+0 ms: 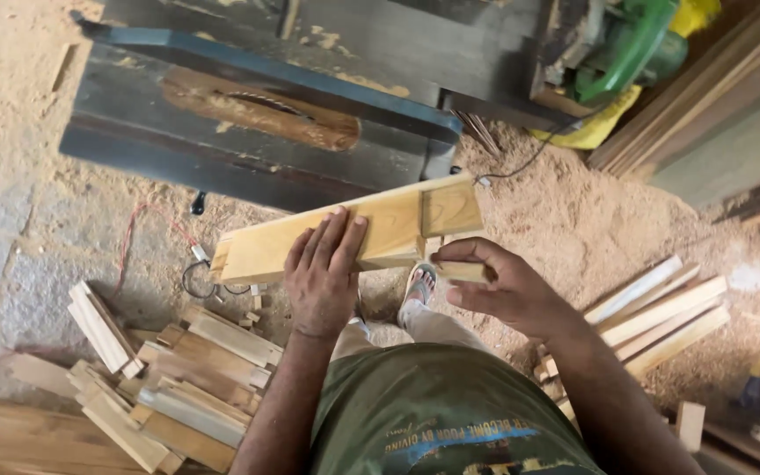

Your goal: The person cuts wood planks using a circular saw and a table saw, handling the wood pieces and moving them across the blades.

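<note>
Two hands on pale rectangular wooden board [345,233], held just below dark table saw [257,114]; left hand [323,277] flat on top, fingers spread; right hand [499,286] pinching board's lower edge; offcut pile [169,387] lower left.

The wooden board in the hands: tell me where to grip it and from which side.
Grip the wooden board at its free left end, from above, probably pinching its long edges: it lies flat, and the left hand covers the middle while the right hand works beneath the right end.
</note>
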